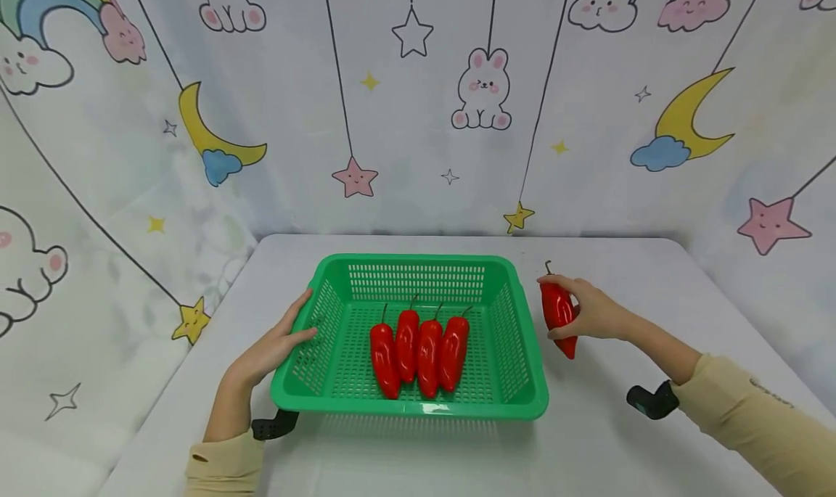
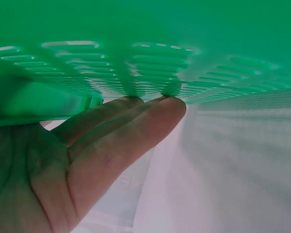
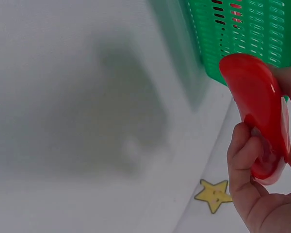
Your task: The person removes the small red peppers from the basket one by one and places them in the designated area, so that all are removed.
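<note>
Head view: right hand (image 1: 593, 312), fingers clamped round red pepper (image 1: 554, 305); left of them, green basket (image 1: 411, 408), four peppers (image 1: 429, 355) inside; left hand (image 1: 269, 348) grips basket, fingers straight.

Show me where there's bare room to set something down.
On the table, behind the right hand up to the back edge; also in front of the green basket, between left sleeve and right sleeve. Inside the basket, bare strips flank the four red peppers; their row crowds the middle.
</note>
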The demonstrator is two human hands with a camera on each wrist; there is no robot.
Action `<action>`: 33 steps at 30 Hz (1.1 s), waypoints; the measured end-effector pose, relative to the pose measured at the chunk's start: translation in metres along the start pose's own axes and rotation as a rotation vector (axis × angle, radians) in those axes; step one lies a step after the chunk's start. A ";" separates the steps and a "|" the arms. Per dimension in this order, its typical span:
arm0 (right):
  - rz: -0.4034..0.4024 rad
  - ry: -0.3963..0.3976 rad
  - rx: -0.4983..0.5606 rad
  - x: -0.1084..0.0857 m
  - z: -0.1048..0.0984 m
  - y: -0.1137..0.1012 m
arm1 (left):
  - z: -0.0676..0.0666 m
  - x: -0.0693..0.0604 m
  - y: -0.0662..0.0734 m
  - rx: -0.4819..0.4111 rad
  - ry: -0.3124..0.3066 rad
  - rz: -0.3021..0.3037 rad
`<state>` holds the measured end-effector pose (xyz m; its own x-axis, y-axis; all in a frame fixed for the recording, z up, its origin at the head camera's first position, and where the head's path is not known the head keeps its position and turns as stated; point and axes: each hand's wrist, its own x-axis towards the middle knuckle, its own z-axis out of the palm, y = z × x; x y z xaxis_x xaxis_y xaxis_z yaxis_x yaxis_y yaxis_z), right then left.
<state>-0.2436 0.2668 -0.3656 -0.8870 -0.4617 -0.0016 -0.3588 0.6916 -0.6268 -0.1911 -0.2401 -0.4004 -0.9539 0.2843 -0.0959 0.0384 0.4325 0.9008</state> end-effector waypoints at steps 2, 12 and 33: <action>0.007 -0.001 -0.004 0.001 0.004 0.005 | 0.000 0.000 0.001 -0.002 0.001 -0.004; 0.043 -0.080 -0.003 0.011 0.022 0.025 | 0.000 0.000 0.002 0.004 0.004 -0.013; 0.118 -0.114 -0.077 0.016 0.043 0.034 | -0.001 0.000 0.000 0.001 -0.006 -0.010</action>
<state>-0.2573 0.2595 -0.4209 -0.8872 -0.4319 -0.1621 -0.2795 0.7828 -0.5559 -0.1915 -0.2412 -0.4000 -0.9526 0.2849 -0.1070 0.0294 0.4359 0.8995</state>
